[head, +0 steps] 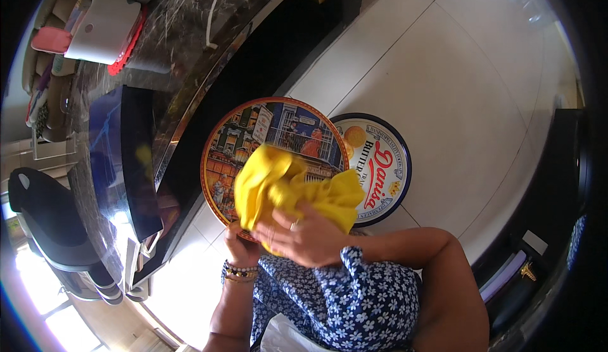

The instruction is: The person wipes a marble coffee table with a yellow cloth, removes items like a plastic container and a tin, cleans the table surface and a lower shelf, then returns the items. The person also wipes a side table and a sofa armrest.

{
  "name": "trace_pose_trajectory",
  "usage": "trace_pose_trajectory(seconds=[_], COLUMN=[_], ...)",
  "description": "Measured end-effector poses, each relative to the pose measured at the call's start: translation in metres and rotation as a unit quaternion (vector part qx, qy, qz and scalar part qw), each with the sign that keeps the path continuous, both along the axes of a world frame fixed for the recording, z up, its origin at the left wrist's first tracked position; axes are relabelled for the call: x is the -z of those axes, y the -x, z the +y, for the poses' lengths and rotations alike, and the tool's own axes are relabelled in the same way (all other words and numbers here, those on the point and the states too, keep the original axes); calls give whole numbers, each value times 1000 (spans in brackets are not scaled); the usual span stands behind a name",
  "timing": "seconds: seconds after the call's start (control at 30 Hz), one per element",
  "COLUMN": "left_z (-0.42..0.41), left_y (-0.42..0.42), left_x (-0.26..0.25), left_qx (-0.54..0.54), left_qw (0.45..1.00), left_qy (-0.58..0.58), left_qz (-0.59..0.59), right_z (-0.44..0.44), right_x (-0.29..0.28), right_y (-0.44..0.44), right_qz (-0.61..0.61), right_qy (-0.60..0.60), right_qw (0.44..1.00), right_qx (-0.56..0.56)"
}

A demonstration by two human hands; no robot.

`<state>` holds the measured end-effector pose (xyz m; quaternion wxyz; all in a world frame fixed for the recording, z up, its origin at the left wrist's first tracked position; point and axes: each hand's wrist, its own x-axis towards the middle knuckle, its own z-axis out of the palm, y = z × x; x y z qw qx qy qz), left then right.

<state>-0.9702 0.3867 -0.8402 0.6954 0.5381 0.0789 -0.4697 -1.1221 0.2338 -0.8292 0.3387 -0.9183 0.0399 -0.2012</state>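
A large round tin lid (pixel 237 128) with a printed street scene and a red-gold rim is tilted before me. My left hand (pixel 242 247), with beaded bracelets at the wrist, grips its lower edge. My right hand (pixel 301 238), wearing a ring, holds a bunched yellow cloth (pixel 266 181) against the printed face. The cloth is slightly blurred and hides the lower right of the picture. Partly behind the lid, on its right, shows a round Danisa butter cookie tin (pixel 387 162) with a dark blue rim. What supports this tin is hidden.
A dark marble counter (pixel 190 24) runs along the left. On it stand a glossy dark blue box (pixel 123 162) and a white object (pixel 107 26) on a red mat. A black chair (pixel 52 223) is at the far left. Pale floor tiles (pixel 441 90) lie below, with a black cabinet (pixel 536 209) at the right.
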Motion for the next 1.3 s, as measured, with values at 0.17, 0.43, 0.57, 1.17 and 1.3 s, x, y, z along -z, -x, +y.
trace_pose_trajectory(seconds=[0.17, 0.43, 0.57, 1.17, 1.3], left_z=[2, 41, 37, 20, -7], left_y=[-5, -67, -105, -184, -121], left_x=[-15, -8, 16, 33, 0], left_qx=[45, -71, -70, -103, -14], left_qw=[995, 993, 988, 981, 934], left_qy=[-7, 35, 130, -161, -345], left_qz=[-87, -91, -42, 44, -92], right_z=[-33, -134, -145, -164, -183], right_x=[20, 45, 38, 18, 69], right_y=[-7, 21, 28, -74, -127], right_qz=[27, -149, -199, -118, -13], right_qy=[32, -520, -706, -266, -48], right_qw=[998, 784, 632, 935, 956], right_qx=[40, 305, 250, 203, 288])
